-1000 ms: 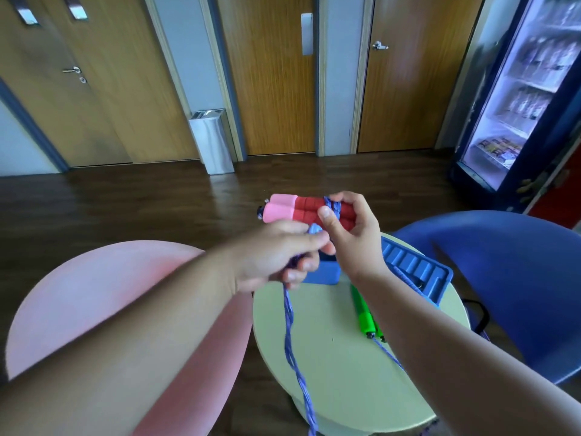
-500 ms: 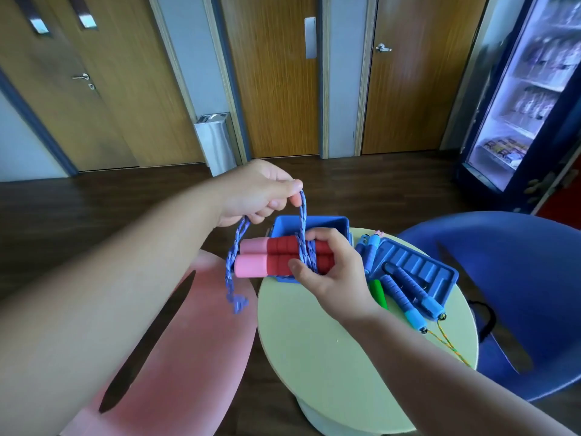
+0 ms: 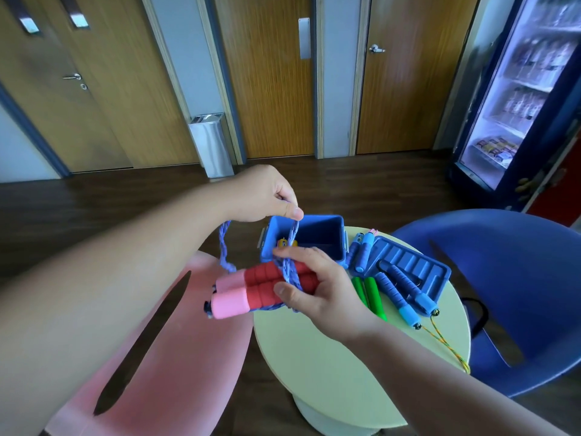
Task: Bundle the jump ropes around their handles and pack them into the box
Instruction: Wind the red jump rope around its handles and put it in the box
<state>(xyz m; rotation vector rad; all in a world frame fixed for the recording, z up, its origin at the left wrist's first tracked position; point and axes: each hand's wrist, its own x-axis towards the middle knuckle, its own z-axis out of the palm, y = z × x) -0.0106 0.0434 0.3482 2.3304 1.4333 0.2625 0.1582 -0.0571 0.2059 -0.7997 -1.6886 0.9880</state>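
At frame centre the right hand (image 3: 317, 291) grips the paired red handles (image 3: 251, 289) side by side, its thumb seemingly pinning the wound turns so they cannot slip. Just above, the left hand (image 3: 267, 196) pinches the blue rope (image 3: 291, 243) between thumb and curled fingers, holding it taut for another turn; a loose tail hangs to its left. The open box (image 3: 317, 234) sits just behind on the table (image 3: 330, 357), ready for the bundle. To its right is the lid (image 3: 418, 265), with the green handles (image 3: 372, 294) and blue handles (image 3: 405, 297) waiting.
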